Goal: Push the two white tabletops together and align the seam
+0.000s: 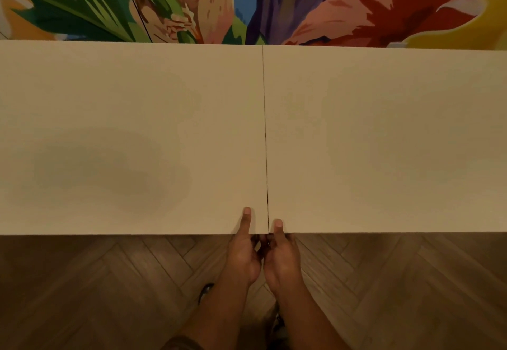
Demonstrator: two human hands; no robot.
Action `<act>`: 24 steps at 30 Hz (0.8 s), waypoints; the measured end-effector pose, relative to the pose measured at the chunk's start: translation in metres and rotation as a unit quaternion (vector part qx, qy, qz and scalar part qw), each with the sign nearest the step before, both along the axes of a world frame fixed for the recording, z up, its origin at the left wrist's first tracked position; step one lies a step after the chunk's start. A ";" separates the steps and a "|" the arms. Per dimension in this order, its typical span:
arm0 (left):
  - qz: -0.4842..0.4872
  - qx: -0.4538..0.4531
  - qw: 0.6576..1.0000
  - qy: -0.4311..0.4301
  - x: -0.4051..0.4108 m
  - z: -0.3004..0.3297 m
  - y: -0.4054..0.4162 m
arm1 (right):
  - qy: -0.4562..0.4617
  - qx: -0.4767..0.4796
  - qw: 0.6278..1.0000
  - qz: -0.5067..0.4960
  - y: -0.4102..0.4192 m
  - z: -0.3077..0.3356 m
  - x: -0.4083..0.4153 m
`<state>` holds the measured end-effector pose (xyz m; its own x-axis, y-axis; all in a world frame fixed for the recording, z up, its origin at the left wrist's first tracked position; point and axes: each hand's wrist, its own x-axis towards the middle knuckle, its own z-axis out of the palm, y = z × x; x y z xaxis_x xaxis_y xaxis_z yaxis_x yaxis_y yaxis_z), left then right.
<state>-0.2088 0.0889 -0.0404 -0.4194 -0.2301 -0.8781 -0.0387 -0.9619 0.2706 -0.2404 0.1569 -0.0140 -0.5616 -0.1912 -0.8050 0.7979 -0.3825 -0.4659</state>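
Two white tabletops lie side by side: the left tabletop [131, 135] and the right tabletop [384, 135]. A thin dark seam [265, 135] runs between them from the far edge to the near edge, and the near edges look level. My left hand [244, 251] grips the near edge of the left tabletop beside the seam, thumb on top, fingers hidden underneath. My right hand [281, 253] grips the right tabletop's near edge the same way. The two hands touch each other below the seam.
A wall with a bright painted mural [247, 1] stands directly behind the far edges. A wooden herringbone floor [109, 281] lies below the near edges, with my shoe [205, 292] under my left forearm.
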 end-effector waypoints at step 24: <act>0.002 -0.025 1.000 0.000 -0.002 0.003 -0.001 | -0.043 -0.074 0.996 -0.038 0.008 -0.003 -0.002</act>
